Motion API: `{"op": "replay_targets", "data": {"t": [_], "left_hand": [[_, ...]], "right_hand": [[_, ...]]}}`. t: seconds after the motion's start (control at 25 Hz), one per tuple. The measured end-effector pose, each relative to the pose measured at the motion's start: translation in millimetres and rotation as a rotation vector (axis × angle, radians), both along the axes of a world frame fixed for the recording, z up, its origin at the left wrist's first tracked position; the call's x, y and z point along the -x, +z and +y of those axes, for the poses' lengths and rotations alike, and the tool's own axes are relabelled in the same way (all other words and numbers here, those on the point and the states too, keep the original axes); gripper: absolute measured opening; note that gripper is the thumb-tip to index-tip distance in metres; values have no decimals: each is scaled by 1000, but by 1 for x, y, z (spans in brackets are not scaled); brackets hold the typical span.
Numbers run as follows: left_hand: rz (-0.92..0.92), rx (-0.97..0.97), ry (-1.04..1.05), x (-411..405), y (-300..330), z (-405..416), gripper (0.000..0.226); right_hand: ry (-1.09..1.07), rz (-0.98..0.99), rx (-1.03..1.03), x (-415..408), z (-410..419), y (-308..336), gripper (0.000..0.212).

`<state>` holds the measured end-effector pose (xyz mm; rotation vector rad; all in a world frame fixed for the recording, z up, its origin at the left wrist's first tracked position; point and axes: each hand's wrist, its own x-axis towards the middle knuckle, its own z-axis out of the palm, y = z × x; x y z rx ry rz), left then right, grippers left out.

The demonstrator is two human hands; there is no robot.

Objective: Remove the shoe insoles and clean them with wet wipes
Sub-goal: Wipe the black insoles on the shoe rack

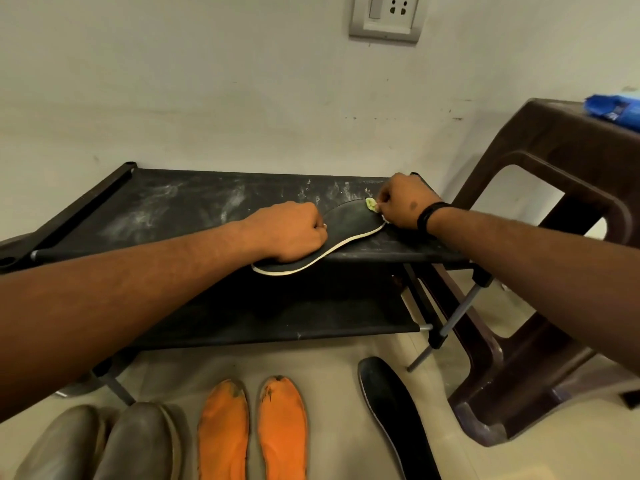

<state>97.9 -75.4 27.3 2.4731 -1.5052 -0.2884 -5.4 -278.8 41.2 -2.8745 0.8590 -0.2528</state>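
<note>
Black insole (346, 230) with pale edge lies flat on dusty shelf (180, 206).

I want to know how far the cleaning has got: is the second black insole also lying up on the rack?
No: the second black insole lies on the floor beside the orange shoes, while only one insole is on the rack.

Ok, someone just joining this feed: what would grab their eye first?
Probably the two orange insoles lying side by side on the floor, bottom centre. Next, the black insole on the dusty top shelf, pinned by the left hand while the right hand rubs a wipe at its far end.
</note>
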Motion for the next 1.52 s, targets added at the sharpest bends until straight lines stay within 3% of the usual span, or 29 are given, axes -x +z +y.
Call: {"op": "replay_targets", "data": {"t": [0.2, 0.36, 0.44, 0.56, 0.64, 0.72, 0.8, 0.88, 0.96, 1.08, 1.24, 1.4, 1.52], "left_hand": [[-21, -32, 37, 0, 0, 1, 38], [3, -11, 25, 3, 2, 2, 49], [-6, -22, 27, 0, 0, 3, 46], [-11, -24, 30, 1, 1, 3, 36], [12, -11, 29, 3, 3, 2, 40], [16, -12, 17, 4, 4, 4, 48], [1, -20, 12, 2, 1, 5, 48], [-14, -25, 26, 0, 1, 4, 42], [5, -11, 33, 1, 2, 2, 41], [1, -4, 23, 3, 2, 3, 45], [-34, -2, 34, 1, 0, 3, 37], [-12, 17, 21, 2, 1, 1, 42], [-58, -18, 24, 0, -1, 3, 37]], "right_hand": [[293, 48, -91, -9, 51, -6, 11], [-15, 67, 134, -14, 13, 5, 18], [77, 66, 94, -14, 28, -5, 12], [285, 54, -128, -12, 50, -6, 10], [118, 18, -83, -16, 27, 3, 11], [-58, 29, 99, -14, 12, 0, 12], [46, 36, 74, -13, 27, -8, 8], [264, 52, -84, -13, 45, -10, 10], [193, 27, -102, -20, 35, -2, 13], [17, -7, 119, -21, 21, -5, 16], [298, 26, 1, -18, 45, -10, 18], [22, -24, 135, -24, 25, -7, 20], [302, -14, 7, -24, 53, -14, 17]]}}
